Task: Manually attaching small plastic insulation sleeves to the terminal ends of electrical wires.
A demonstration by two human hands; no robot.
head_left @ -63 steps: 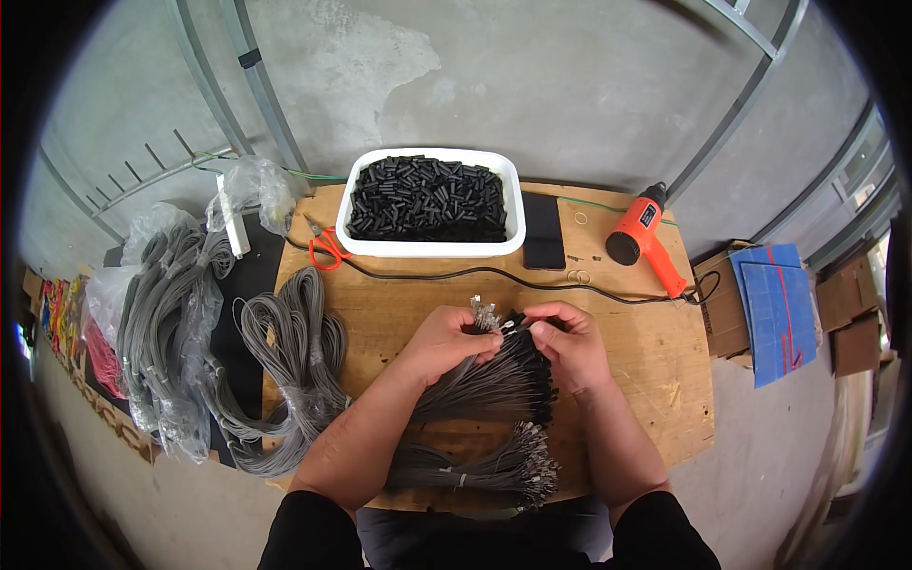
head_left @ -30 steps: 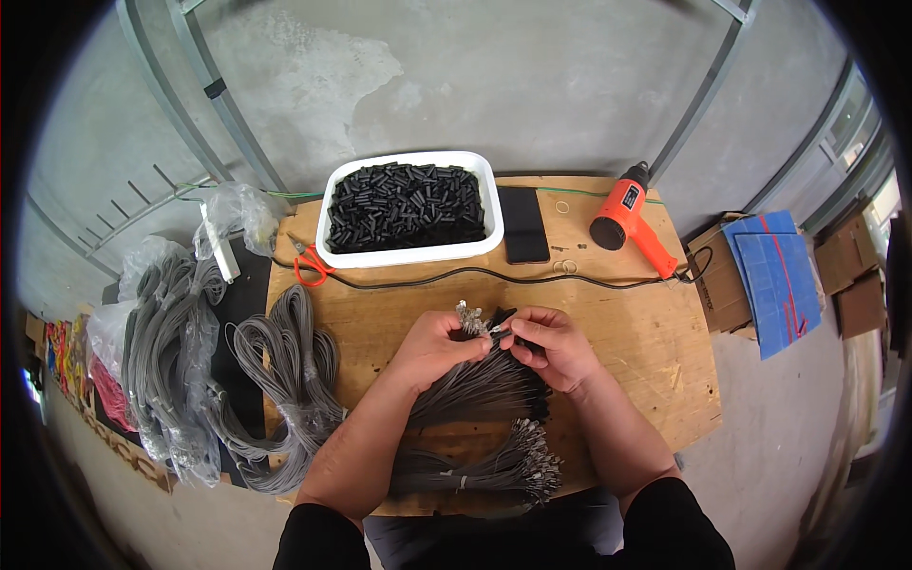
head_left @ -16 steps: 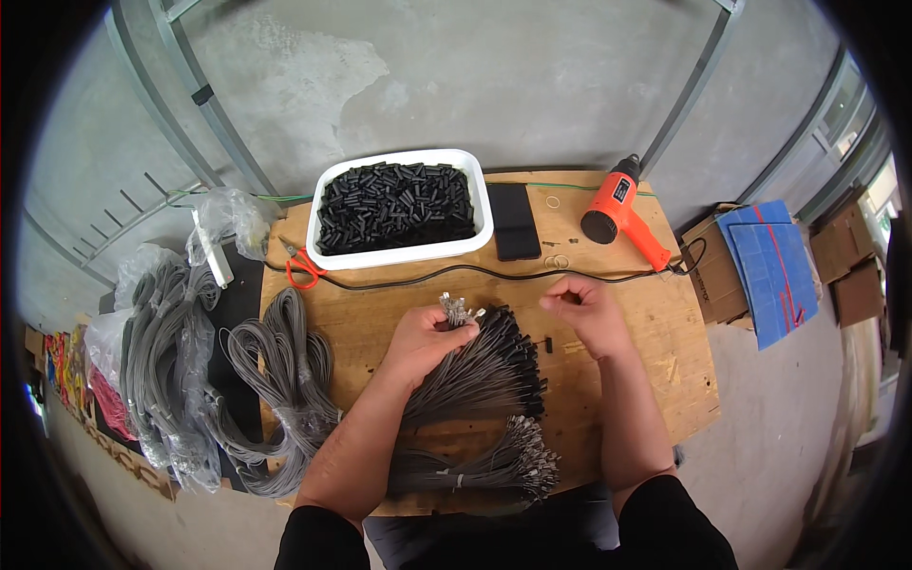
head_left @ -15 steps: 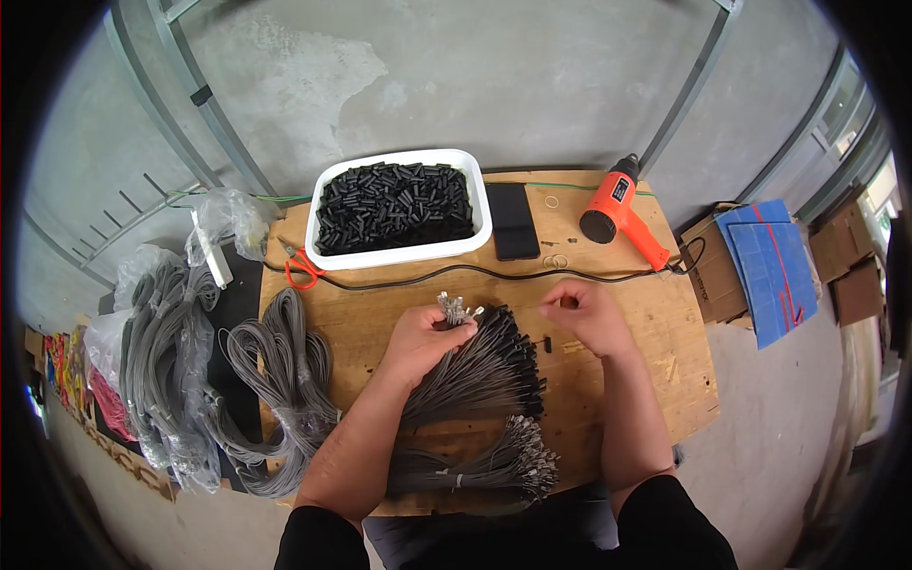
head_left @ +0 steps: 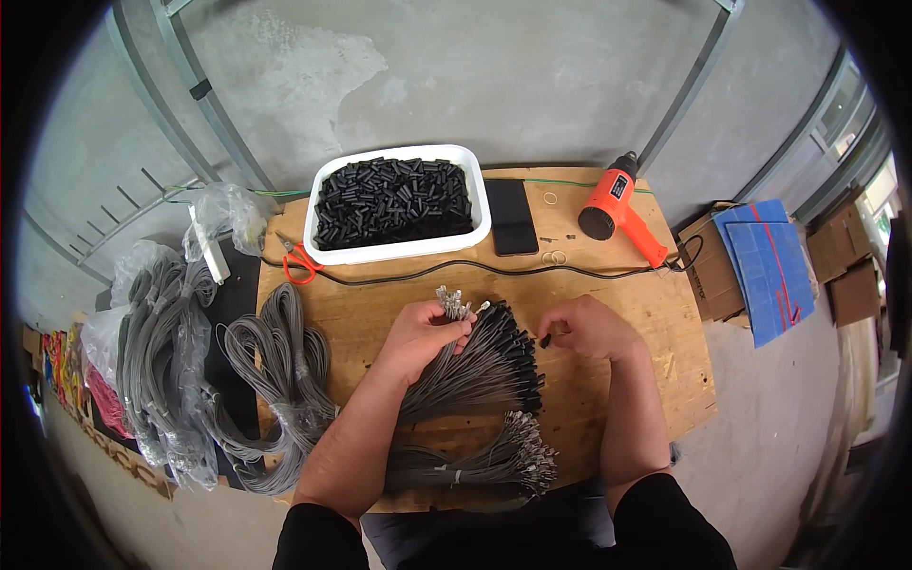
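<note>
My left hand point(head_left: 418, 337) is closed around a bunch of thin grey cables, whose bare silvery ends point(head_left: 454, 302) stick up above the fingers. Across the gap, my right hand point(head_left: 594, 328) pinches a short black sleeve point(head_left: 544, 341) between thumb and finger, close to the tabletop. Between the hands fans out a bundle of grey cables point(head_left: 465, 375) with black sleeves point(head_left: 518, 366) on their ends. Nearer my body lies a tied cable bundle point(head_left: 446, 470) with bare metal-tipped ends.
A white tub point(head_left: 399, 255) of loose black sleeves stands at the back, beside scissors point(head_left: 304, 266) and a black phone point(head_left: 511, 218). An orange heat gun point(head_left: 622, 209) lies back right, its cord point(head_left: 427, 275) crossing the wooden table point(head_left: 665, 361). Coiled grey cables point(head_left: 275, 361) occupy the left.
My right hand has come down slightly and has taken hold of the black sleeve that was lying on the table. My left hand keeps its grip on the cables.
</note>
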